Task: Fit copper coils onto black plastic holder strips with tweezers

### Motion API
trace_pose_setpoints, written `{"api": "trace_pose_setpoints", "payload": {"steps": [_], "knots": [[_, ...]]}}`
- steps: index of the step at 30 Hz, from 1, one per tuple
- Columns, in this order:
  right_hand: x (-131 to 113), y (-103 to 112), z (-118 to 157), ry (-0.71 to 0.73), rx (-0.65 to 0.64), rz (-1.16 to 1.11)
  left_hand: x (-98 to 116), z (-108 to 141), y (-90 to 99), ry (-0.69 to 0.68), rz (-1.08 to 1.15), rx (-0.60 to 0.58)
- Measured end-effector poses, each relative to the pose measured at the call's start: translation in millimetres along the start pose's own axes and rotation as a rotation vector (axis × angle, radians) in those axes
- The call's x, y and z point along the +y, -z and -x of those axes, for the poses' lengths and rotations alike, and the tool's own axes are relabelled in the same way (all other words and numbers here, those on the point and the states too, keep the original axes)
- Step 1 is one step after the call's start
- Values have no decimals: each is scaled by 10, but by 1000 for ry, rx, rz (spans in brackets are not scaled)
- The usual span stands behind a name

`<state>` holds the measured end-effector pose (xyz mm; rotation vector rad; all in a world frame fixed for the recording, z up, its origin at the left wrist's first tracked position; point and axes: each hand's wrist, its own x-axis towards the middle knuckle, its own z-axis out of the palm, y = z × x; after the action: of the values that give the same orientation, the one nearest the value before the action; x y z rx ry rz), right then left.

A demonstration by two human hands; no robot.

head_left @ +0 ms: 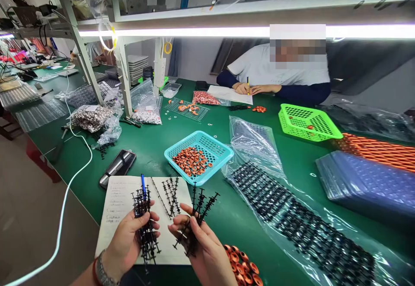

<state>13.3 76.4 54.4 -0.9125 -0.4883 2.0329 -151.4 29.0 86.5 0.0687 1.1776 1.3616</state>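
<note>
Both hands are raised over an open notebook (113, 229) at the table's near edge. My left hand (125, 238) is closed around a bundle of thin black plastic sprues (145, 225) with short cross-pieces along them. In my right hand (207, 247) is a smaller, fanned-out bunch of the same black sprues (201, 206), gripped between thumb and fingers. Several more loose black sprues (170, 193) lie on the notebook's page, and a blue pen (143, 184) shows behind the left bundle. Orange ring-shaped parts (241, 266) are heaped beside my right wrist.
A blue basket (218, 154) holds orange rings. To the right lie a clear bag (275, 216) of black sprues, a stack of plastic sheets (363, 182) and a green basket (311, 123). A phone (118, 167) and white cable (61, 216) are left. Across the table a person (279, 67) writes.
</note>
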Motion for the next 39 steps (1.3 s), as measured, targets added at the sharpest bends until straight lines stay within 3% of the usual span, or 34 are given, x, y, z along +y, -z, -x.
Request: {"api": "trace_pose_setpoints", "payload": {"steps": [6, 14, 23, 32, 39], "knots": [[65, 190, -97, 163, 97, 481, 19, -11, 1, 5, 20, -2], [90, 328, -219, 350, 166, 731, 21, -4, 40, 20, 31, 5], [171, 446, -269, 396, 178, 853, 26, -3, 33, 34, 27, 7], [288, 328, -252, 425, 136, 869, 18, 10, -1, 43, -1, 2], [267, 383, -281, 493, 196, 866, 14, 6, 1, 33, 12, 7]]}}
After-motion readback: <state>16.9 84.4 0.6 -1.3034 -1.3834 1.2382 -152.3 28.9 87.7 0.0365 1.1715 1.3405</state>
